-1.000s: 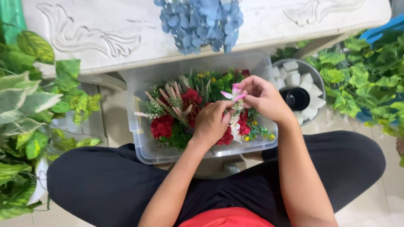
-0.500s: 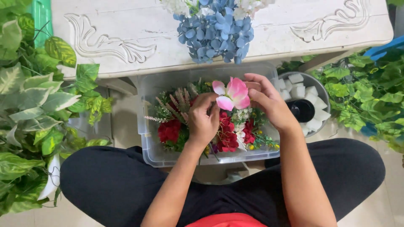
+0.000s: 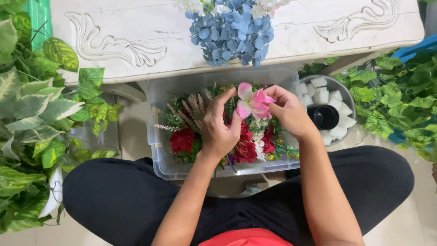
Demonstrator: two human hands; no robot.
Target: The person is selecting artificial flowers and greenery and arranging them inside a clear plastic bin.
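While the person sits cross-legged on the floor, the head view looks straight down at both hands over a clear plastic bin [image 3: 157, 136] that rests against their black-clad legs. A pink and white flower [image 3: 253, 102] is held above the middle of the bin, between the two hands. Fingertips of the right hand [image 3: 291, 111] pinch its petals from the right side. From the left, the left hand [image 3: 221, 125] reaches in, its fingers curled and its fingertips touching the flower's lower edge. Under the hands the bin is packed with red flowers [image 3: 182, 140], pinkish spikes and green sprigs. Just right of the bin stands a round grey bowl [image 3: 346, 93] holding white foam blocks [image 3: 318, 83] and a black cup [image 3: 326, 116]. Beyond the bin runs a white carved desk [image 3: 136, 41], with a blue hydrangea bunch [image 3: 232, 32] hanging over its near edge. Leafy green plants [image 3: 36, 114] crowd the left side, and ivy [image 3: 391, 100] fills the right.
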